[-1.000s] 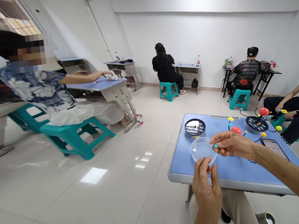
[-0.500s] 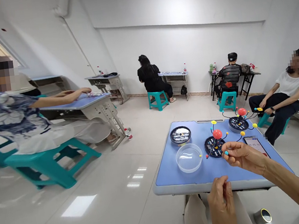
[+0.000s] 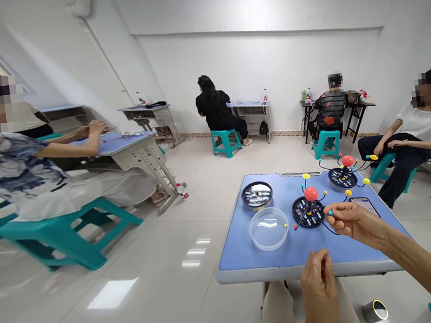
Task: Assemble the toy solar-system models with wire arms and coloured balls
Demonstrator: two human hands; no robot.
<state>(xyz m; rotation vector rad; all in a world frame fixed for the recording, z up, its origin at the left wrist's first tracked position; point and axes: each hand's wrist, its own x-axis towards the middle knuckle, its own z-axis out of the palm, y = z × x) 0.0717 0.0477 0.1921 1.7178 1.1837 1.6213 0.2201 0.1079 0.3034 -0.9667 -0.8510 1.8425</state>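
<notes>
My right hand [image 3: 354, 224] is raised over the blue table, its thumb and fingertips pinching a small blue ball [image 3: 330, 213]. Just left of these fingers stands a solar system model with a black printed base [image 3: 307, 213], a red central ball [image 3: 311, 194] and small coloured balls on curved black rods. One bare-looking rod runs down beneath the hand. My left hand [image 3: 318, 285] hangs at the table's front edge with fingers bent together; whether anything is inside is hidden. A clear round dish [image 3: 271, 247] holds a tiny yellow ball [image 3: 285, 225].
Behind the near model is a second model [image 3: 342, 179]. A black-rimmed round container [image 3: 257, 195] sits at the back left, and a phone [image 3: 366, 208] lies on the right. A metal cup [image 3: 374, 311] stands low beside the table. Other people sit around the room.
My right hand and the blue ball have shifted slightly right relative to the near model, exposing a rod below. My left hand stays almost still. The view has moved slightly.
</notes>
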